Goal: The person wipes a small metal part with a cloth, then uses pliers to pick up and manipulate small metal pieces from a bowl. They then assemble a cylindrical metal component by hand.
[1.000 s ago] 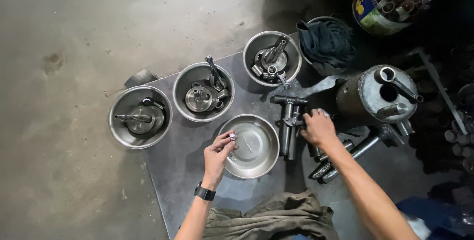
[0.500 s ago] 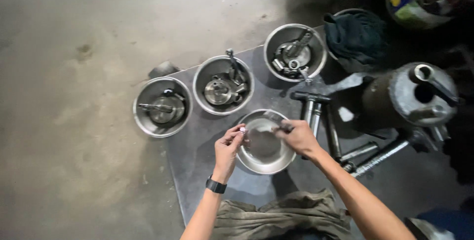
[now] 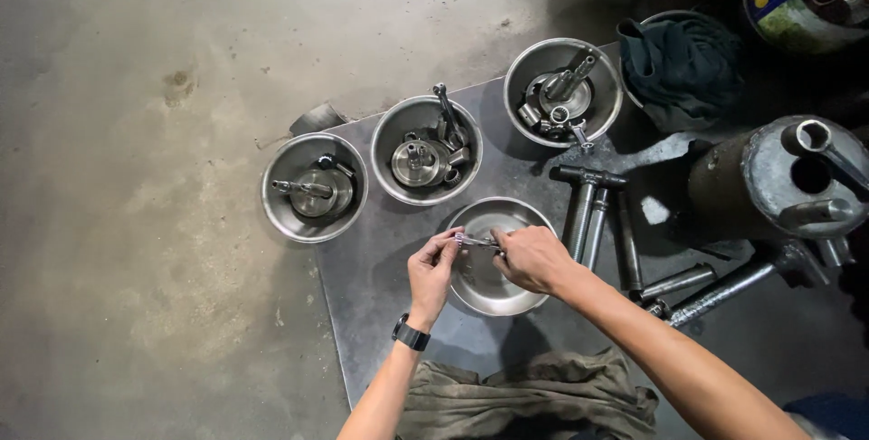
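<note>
Holding one small metal pin [image 3: 475, 242] between both hands, pinched above an empty round steel bowl [image 3: 493, 291].
Left hand [image 3: 433, 268] and right hand [image 3: 534, 257] each grip one end; blue-yellow labelled tin [image 3: 797, 19] sits top right.

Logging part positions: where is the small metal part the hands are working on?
Head view, centre: small metal part pinched between left hand and right hand, above the empty steel bowl.

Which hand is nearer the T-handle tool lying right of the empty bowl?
Right. The right hand sits over the empty bowl, just beside the T-handle tool; the left hand is at the bowl's far rim.
</note>
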